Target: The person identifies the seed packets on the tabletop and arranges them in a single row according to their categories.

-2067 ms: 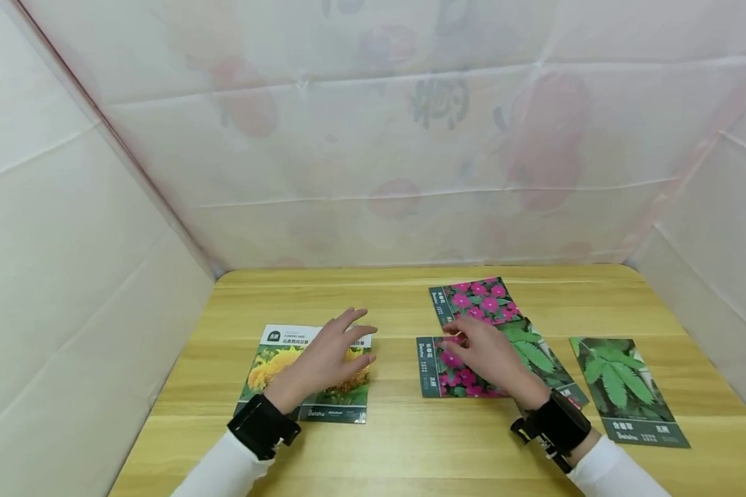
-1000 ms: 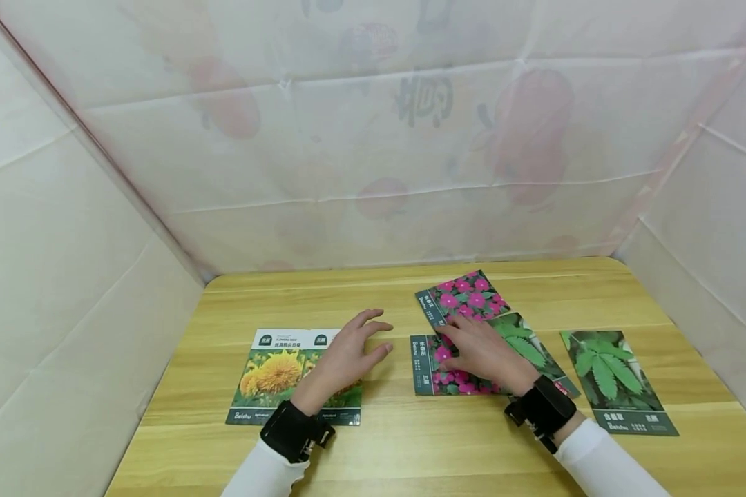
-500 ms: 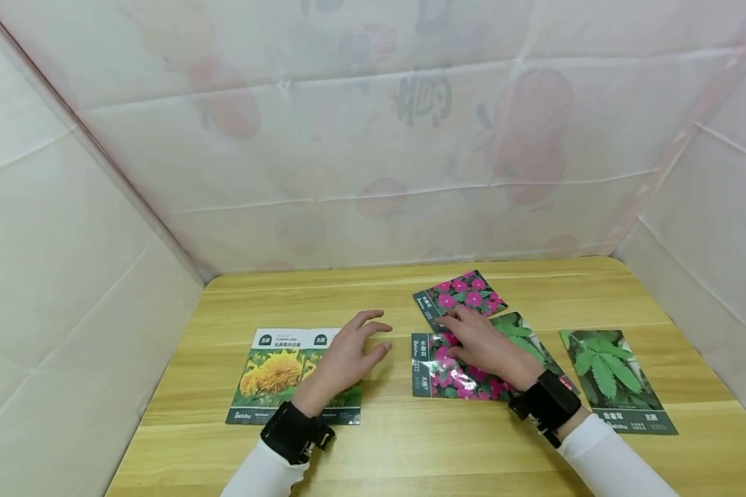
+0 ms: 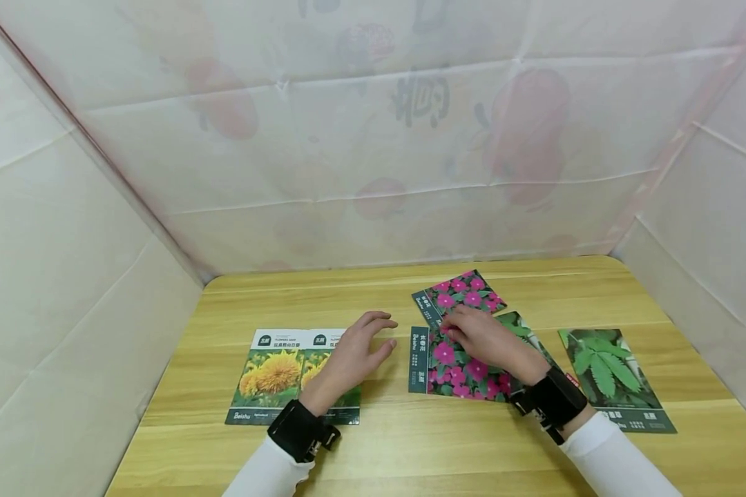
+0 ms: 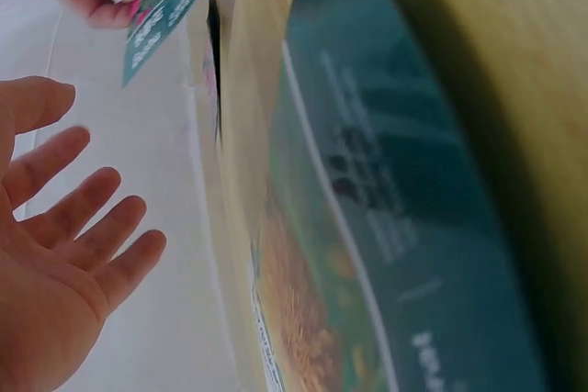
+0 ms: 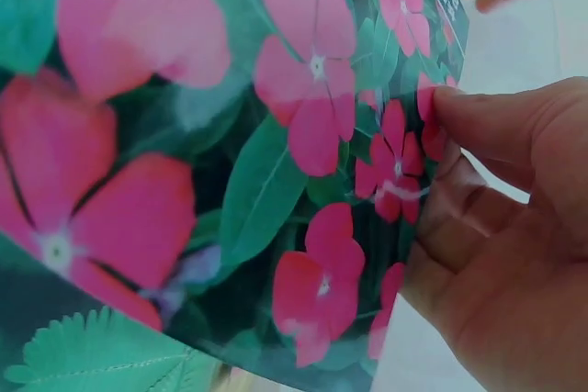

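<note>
My right hand (image 4: 491, 339) pinches the far edge of a seed packet (image 4: 456, 373) printed with pink flowers, thumb on its front face. In the right wrist view the packet (image 6: 303, 162) stands tilted, its pink blooms facing the camera. Behind it a second pink-flower packet (image 4: 469, 293) lies slanted on the table. Partly covered by my right hand and the held packet is a green-leaf packet (image 4: 525, 331). My left hand (image 4: 351, 355) hovers with spread, relaxed fingers over two yellow sunflower packets (image 4: 273, 376) lying side by side, hiding part of the right one; it holds nothing.
Another green-leaf packet (image 4: 615, 376) lies at the right of the wooden table (image 4: 385, 449). Pale printed sheeting (image 4: 323, 172) encloses the table at the back and both sides. A black strap with a camera (image 4: 301, 431) sits on each wrist.
My right fingers have closed on the nearer pink-flower packet's far edge and raised it, tilting it. The left hand shifted right earlier, uncovering more of the sunflower packets, then stayed nearly still.
</note>
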The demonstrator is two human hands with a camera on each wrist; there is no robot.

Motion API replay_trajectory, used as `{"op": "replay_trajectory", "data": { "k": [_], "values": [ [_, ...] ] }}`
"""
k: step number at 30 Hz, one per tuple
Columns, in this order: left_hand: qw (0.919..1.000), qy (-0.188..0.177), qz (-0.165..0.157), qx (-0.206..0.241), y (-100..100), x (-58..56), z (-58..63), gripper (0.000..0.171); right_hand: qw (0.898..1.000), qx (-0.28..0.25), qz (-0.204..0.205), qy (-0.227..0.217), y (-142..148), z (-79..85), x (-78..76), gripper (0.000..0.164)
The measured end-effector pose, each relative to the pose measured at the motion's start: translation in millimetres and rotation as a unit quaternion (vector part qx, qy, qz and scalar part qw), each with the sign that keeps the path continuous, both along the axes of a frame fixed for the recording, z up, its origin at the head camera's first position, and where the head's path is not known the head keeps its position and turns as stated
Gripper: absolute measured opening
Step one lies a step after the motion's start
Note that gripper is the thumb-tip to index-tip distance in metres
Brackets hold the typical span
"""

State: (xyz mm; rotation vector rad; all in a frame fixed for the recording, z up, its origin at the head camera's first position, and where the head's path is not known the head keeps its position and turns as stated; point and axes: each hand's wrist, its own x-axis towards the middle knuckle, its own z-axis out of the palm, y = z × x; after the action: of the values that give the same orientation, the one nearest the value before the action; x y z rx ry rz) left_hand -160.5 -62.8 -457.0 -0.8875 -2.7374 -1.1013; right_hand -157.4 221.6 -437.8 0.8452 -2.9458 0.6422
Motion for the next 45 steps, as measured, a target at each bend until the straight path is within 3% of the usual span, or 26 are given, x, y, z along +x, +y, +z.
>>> {"op": "replay_trajectory", "data": {
  "k": [11,19,26,35,41,45],
  "values": [
    [0.9976,-0.049,-0.021,0.043,9,3.4,-0.3,0.044,0.999,-0.036,0.016,-0.013,-6,11.5,-4.6,0.014],
    [0.9810,-0.135,-0.033,0.136,15,3.8,1.1,0.044,1.000,-0.023,0.009,-0.015,-14,18.2,-6.4,0.016],
    [0.9776,-0.144,-0.003,0.153,16,4.7,-0.2,0.040,1.000,-0.019,0.008,0.006,-24,22.0,-5.7,0.015],
    [0.9774,-0.141,0.005,0.157,16,6.0,-3.9,0.030,0.999,-0.025,0.007,0.027,-28,22.7,-3.8,0.014],
    [0.9752,-0.148,0.011,0.163,13,6.2,-5.6,0.028,0.999,-0.026,-0.020,0.028,-22,22.5,-5.8,0.015],
    [0.9717,-0.158,0.024,0.174,9,7.5,-4.9,0.028,0.996,-0.049,-0.059,0.033,-14,24.6,-5.5,0.026]
  ]
}}
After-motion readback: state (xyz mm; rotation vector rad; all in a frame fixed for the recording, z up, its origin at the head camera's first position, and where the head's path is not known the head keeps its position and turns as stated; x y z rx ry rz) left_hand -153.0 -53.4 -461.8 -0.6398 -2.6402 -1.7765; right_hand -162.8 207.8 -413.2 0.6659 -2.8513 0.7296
